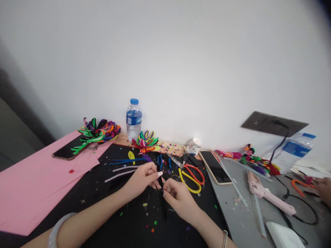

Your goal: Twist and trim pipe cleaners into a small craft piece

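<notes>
My left hand (pixel 146 178) pinches the upper part of a black pipe cleaner (pixel 164 207) between thumb and fingers. Close beside it, my right hand (pixel 178 197) is closed on the same black strip lower down, and its loose end hangs below toward me. Just beyond the hands lie scissors (pixel 192 177) with one yellow and one red handle. Blue pipe cleaners (pixel 126 161) and pale lilac pipe cleaners (pixel 119 174) rest to the left of my hands. Small blue loops (pixel 160 162) sit right behind my fingers.
A water bottle (pixel 134 120), a pipe cleaner bundle (pixel 99 131) and a paper cup (pixel 193 146) stand along the wall. One phone (pixel 216 167) lies right of the scissors, near a pink glue gun (pixel 270 198) with a cord. Another person's hand (pixel 324 188) shows at far right.
</notes>
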Available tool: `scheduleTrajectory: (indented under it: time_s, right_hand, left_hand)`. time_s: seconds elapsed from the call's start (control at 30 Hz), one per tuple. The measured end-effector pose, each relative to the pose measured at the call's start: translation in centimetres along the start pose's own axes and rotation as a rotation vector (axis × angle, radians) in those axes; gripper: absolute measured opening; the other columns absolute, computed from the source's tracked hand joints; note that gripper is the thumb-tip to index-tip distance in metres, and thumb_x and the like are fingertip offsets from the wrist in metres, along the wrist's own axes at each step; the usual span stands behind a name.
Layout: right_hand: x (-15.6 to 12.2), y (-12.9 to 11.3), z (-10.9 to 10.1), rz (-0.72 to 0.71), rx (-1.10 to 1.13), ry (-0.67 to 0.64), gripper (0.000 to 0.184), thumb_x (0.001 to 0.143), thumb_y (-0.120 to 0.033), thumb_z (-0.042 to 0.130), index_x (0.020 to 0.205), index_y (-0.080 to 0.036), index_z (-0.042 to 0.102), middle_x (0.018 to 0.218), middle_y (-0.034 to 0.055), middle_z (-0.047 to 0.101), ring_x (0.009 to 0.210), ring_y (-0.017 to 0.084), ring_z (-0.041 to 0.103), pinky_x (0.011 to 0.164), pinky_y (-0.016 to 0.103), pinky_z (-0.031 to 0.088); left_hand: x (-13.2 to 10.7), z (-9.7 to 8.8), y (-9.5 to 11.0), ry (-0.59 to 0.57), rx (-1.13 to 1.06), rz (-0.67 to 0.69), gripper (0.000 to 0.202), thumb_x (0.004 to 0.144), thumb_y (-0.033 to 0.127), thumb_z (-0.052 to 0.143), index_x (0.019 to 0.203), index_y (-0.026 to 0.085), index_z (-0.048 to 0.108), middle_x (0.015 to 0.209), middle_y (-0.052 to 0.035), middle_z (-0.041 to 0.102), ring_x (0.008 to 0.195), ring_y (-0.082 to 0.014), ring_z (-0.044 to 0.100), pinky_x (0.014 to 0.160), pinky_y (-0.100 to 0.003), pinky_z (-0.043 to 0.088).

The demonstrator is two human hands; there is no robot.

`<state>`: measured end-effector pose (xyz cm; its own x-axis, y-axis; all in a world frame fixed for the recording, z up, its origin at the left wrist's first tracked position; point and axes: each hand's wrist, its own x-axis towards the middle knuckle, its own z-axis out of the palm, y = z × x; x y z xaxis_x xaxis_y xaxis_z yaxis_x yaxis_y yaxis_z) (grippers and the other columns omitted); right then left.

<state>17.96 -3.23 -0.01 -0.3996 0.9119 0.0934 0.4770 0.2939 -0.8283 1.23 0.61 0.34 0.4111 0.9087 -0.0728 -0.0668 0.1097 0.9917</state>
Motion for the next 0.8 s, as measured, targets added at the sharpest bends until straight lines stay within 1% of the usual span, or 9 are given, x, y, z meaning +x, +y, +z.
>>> scheduleTrajectory:
  time_s: [0.13, 0.27, 0.37, 0.43, 0.5, 0.57, 0.67, 0.73, 0.8]
  right_hand:
    - [0.1, -0.3, -0.1, -0.011, -0.03, -0.018, 0.013, 0.075, -0.009, 0.042, 0.067, -0.019, 0.044, 0.053, -0.0073, 0.034, 0.048, 0.008, 0.033, 0.045, 0.019, 0.023]
    - [0.2, -0.1, -0.5, -0.004, -0.067, 0.073, 0.012, 0.073, -0.009, 0.042, 0.067, -0.019, 0.041, 0.052, -0.0075, 0.034, 0.046, 0.008, 0.034, 0.044, 0.019, 0.024]
    - [0.4, 0.6, -1.2, 0.019, -0.164, 0.161, 0.014, 0.071, -0.008, 0.043, 0.064, -0.019, 0.04, 0.051, -0.007, 0.036, 0.045, 0.008, 0.036, 0.044, 0.02, 0.025]
    - [0.6, 1.1, -1.6, 0.034, -0.238, 0.195, 0.014, 0.072, -0.009, 0.043, 0.062, -0.019, 0.04, 0.05, -0.0063, 0.038, 0.046, 0.009, 0.038, 0.045, 0.02, 0.026]
    - [0.7, 1.3, -1.9, 0.043, -0.251, 0.208, 0.012, 0.073, -0.012, 0.046, 0.064, -0.02, 0.043, 0.05, -0.0064, 0.039, 0.046, 0.009, 0.039, 0.045, 0.021, 0.027]
    - [0.7, 1.1, -1.9, 0.043, -0.164, 0.199, 0.008, 0.071, -0.013, 0.052, 0.072, -0.02, 0.048, 0.053, -0.0068, 0.04, 0.045, 0.009, 0.039, 0.045, 0.02, 0.029]
    - [0.7, 0.3, -1.5, 0.054, 0.097, 0.176, 0.02, 0.064, -0.012, 0.06, 0.081, -0.019, 0.052, 0.064, -0.0045, 0.049, 0.048, 0.008, 0.042, 0.044, 0.019, 0.033]
    - [0.6, -0.1, -1.2, 0.086, 0.306, 0.164, 0.018, 0.064, -0.014, 0.062, 0.079, -0.019, 0.052, 0.066, -0.0035, 0.051, 0.048, 0.007, 0.044, 0.043, 0.019, 0.035]
    - [0.6, -0.2, -1.0, 0.125, 0.496, 0.153, 0.016, 0.065, -0.017, 0.062, 0.077, -0.018, 0.052, 0.061, -0.0041, 0.052, 0.043, 0.007, 0.044, 0.039, 0.018, 0.035]
  left_hand:
    - [0.2, -0.3, -0.2, 0.033, 0.024, 0.011, 0.025, 0.075, 0.035, 0.057, 0.066, 0.017, 0.042, 0.055, 0.0008, 0.063, 0.049, -0.0127, 0.061, 0.049, -0.021, 0.044]
    - [0.6, -0.9, -0.1, 0.197, -0.014, 0.038, 0.026, 0.074, 0.036, 0.058, 0.066, 0.017, 0.042, 0.064, -0.0011, 0.065, 0.051, -0.0118, 0.06, 0.05, -0.022, 0.045]
    - [0.7, -1.3, 0.1, 0.294, -0.119, 0.058, 0.026, 0.073, 0.036, 0.06, 0.067, 0.017, 0.043, 0.067, 0.0, 0.064, 0.052, -0.0096, 0.058, 0.053, -0.021, 0.046]
    - [0.7, -1.5, 0.1, 0.295, -0.229, 0.045, 0.026, 0.074, 0.035, 0.06, 0.069, 0.017, 0.044, 0.068, 0.0008, 0.063, 0.054, -0.0084, 0.058, 0.056, -0.02, 0.047]
    - [0.6, -1.4, 0.0, 0.281, -0.325, 0.02, 0.025, 0.073, 0.034, 0.061, 0.069, 0.017, 0.044, 0.069, 0.0012, 0.062, 0.056, -0.0076, 0.058, 0.057, -0.019, 0.047]
    - [0.5, -1.1, -0.2, 0.279, -0.373, -0.013, 0.026, 0.073, 0.034, 0.062, 0.068, 0.017, 0.043, 0.069, 0.0013, 0.062, 0.058, -0.0079, 0.06, 0.058, -0.018, 0.047]
    - [0.3, -0.7, -0.4, 0.28, -0.378, -0.048, 0.027, 0.072, 0.034, 0.063, 0.068, 0.017, 0.043, 0.07, 0.0003, 0.063, 0.062, -0.0096, 0.063, 0.059, -0.018, 0.047]
    - [0.2, -0.4, -0.5, 0.267, -0.349, -0.051, 0.027, 0.072, 0.035, 0.063, 0.068, 0.017, 0.043, 0.071, -0.0005, 0.065, 0.062, -0.0104, 0.064, 0.058, -0.019, 0.048]
    - [0.0, -0.1, -0.5, 0.249, -0.295, -0.04, 0.028, 0.073, 0.036, 0.062, 0.068, 0.017, 0.042, 0.069, -0.0007, 0.065, 0.061, -0.0113, 0.064, 0.057, -0.02, 0.048]
